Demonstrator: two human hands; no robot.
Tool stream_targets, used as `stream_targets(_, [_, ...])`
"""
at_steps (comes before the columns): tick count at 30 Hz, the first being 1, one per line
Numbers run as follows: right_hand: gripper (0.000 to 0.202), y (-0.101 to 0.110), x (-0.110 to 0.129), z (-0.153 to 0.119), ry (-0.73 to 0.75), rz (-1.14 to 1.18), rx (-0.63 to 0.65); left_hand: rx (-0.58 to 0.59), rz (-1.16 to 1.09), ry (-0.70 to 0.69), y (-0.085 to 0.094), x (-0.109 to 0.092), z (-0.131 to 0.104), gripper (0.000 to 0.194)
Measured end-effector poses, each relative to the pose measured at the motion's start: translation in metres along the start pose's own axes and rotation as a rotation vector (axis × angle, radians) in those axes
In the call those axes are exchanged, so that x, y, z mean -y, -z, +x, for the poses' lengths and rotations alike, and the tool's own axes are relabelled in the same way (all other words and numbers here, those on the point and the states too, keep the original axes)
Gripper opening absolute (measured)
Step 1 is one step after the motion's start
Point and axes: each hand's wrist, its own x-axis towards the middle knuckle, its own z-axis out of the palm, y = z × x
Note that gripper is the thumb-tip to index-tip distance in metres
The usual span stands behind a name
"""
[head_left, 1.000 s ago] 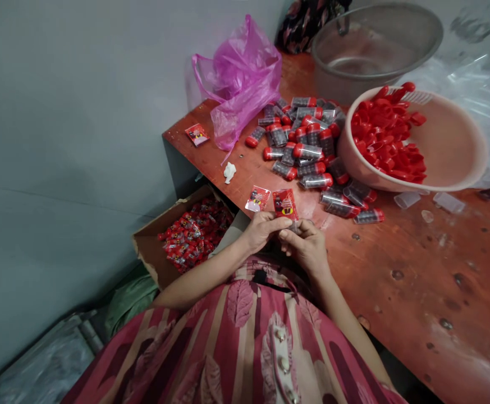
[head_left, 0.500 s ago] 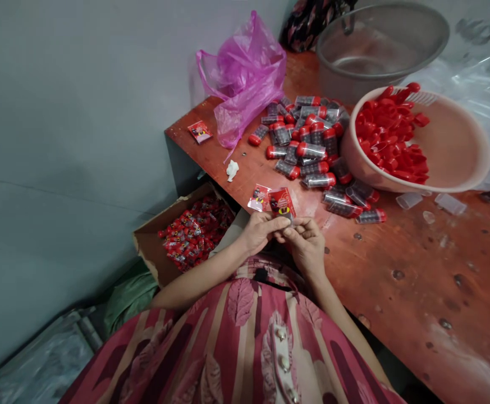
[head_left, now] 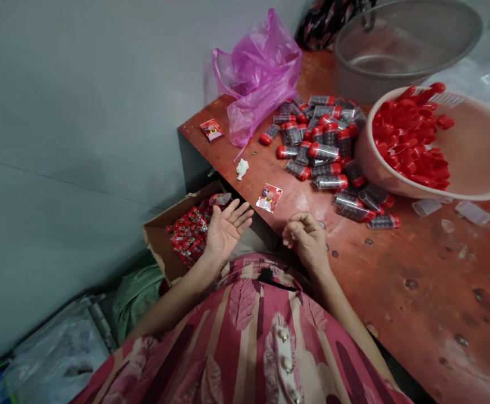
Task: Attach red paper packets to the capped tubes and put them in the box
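Note:
My left hand (head_left: 225, 227) is spread with its palm up and holds nothing, beside an open cardboard box (head_left: 154, 238). Just beyond its fingertips a red-and-clear packet (head_left: 220, 199) is over the far side of the box; whether it is in the air or resting on the heap is unclear. Inside the box lie many small red packets (head_left: 189, 230). My right hand (head_left: 306, 238) is at the table edge, its fingers curled in with nothing visible in them. A flat red printed packet (head_left: 269, 197) lies on the table between and beyond my hands.
On the red wooden table (head_left: 396, 314) lie a heap of clear tubes with red caps (head_left: 324, 151), a pink plastic bag (head_left: 261, 67), a crumpled white scrap (head_left: 242, 168) and another printed packet (head_left: 211, 130). A pink basin (head_left: 476, 146) holds red caps (head_left: 413, 140). Behind stands a metal pot (head_left: 396, 78).
My hands have come apart. The left hand has moved left toward the box, opened and let go of the dark-and-red packet. My right hand has stayed near the table edge. The view has shifted slightly.

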Motion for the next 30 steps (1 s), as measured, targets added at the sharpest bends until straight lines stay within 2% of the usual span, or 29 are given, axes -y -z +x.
stream_targets(2, [0.025, 0.002, -0.001, 0.002, 0.010, -0.019, -0.031, -0.010, 0.204, -0.109, 0.003, 0.000, 0.007, 0.053])
stream_targets(7, [0.023, 0.003, 0.000, 0.001, 0.020, -0.068, -0.018, 0.176, 0.988, -0.601, -0.014, 0.004, 0.048, 0.034])
stream_targets(10, [0.023, 0.002, 0.003, -0.001, 0.021, -0.117, -0.016, 0.217, 1.234, -0.686, -0.018, 0.012, 0.068, 0.023])
stream_targets(12, [0.023, 0.002, 0.005, 0.000, 0.015, -0.128, -0.029, 0.198, 1.271, -0.711, -0.017, 0.018, 0.075, 0.018])
stream_targets(15, [0.021, 0.002, 0.009, 0.006, 0.031, -0.146, -0.053, 0.153, 1.191, -0.708, -0.016, 0.024, 0.078, 0.016])
stream_targets(18, [0.020, 0.000, 0.011, 0.017, 0.098, -0.204, -0.061, 0.124, 1.110, -0.667, -0.019, 0.025, 0.076, 0.016])
stream_targets(21, [0.025, -0.005, 0.012, 0.028, 0.133, -0.175, -0.122, 0.100, 1.079, -0.720, -0.027, 0.024, 0.069, 0.014])
stream_targets(25, [0.042, -0.008, 0.011, 0.037, 0.145, 0.006, -0.139, 0.225, 1.048, -0.790, -0.042, 0.023, 0.052, 0.015])
stream_targets(28, [0.039, -0.002, 0.012, 0.038, 0.206, 0.084, -0.155, 0.271, 1.003, -0.700, -0.050, 0.020, 0.044, 0.022])
stream_targets(30, [0.039, 0.006, 0.013, 0.037, 0.188, 0.080, -0.120, 0.272, 0.944, -0.534, -0.052, 0.019, 0.044, 0.033])
